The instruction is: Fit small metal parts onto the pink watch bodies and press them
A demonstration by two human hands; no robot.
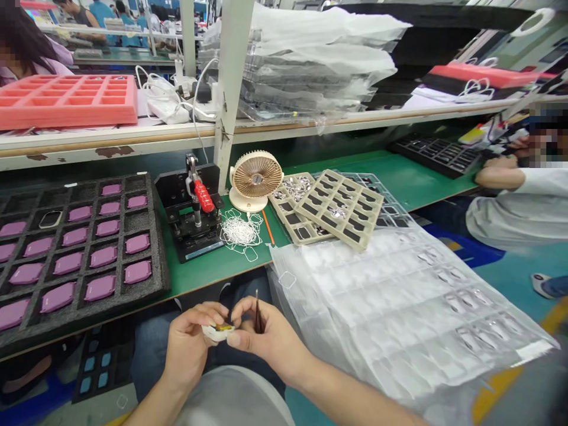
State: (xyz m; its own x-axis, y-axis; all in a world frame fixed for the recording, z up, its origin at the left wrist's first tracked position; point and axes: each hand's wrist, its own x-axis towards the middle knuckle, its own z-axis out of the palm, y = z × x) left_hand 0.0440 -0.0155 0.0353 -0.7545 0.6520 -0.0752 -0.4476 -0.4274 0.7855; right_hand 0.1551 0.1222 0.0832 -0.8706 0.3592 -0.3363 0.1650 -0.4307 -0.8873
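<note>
Above my lap, my left hand (191, 332) is closed on a small white casing (216, 333) with a yellow and dark inside. My right hand (273, 334) has its thumb and forefinger at the casing's right edge. Tucked in that same hand are dark tweezers (258, 316), pointing up. The fingers hide part of the casing, so its exact kind is unclear. Beyond my hands, on the green bench (199, 273), lies a heap of thin white ring-like frames (241, 229). A black clamp fixture (190, 219) with a red handle stands left of the heap.
A black foam tray (162, 266) with several purple cases is at left. A fan (256, 177) and an orange stick (268, 228) sit mid-bench. Beige compartment trays (350, 208) and plastic-wrapped trays (355, 296) lie right. A co-worker's arm (501, 174) shows far right.
</note>
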